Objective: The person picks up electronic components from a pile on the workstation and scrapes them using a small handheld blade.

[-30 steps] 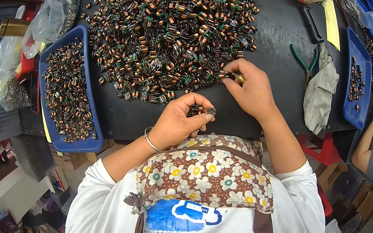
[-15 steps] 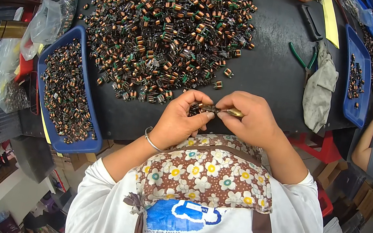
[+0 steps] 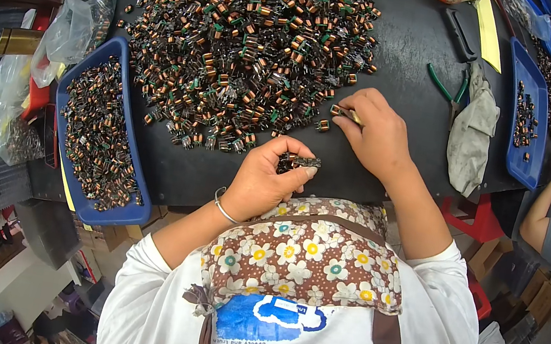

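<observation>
My left hand (image 3: 267,169) is closed around several small wound coils (image 3: 306,164), dark with pins, their ends showing between thumb and forefinger. Reaching out to the pile's right edge, my right hand (image 3: 377,136) pinches a small brass-coloured tool (image 3: 353,116), mostly covered by the fingers. Its tip is at a single copper coil (image 3: 336,110) by the fingertips; whether it grips the coil I cannot tell. Another loose coil (image 3: 323,126) lies just below. The big heap of copper-wound coils (image 3: 251,47) spreads over the dark table beyond both hands.
A blue tray (image 3: 142,213) full of coils stands at the left, near plastic bags (image 3: 71,35). To the right lie green-handled pliers (image 3: 460,93), a grey cloth (image 3: 472,141), a black-handled tool (image 3: 458,34) and another blue tray (image 3: 531,167). A co-worker's arm (image 3: 543,201) shows far right.
My right hand has moved away from the left, up and to the right, to the loose coils at the pile's edge with the tool. My left hand has stayed in place.
</observation>
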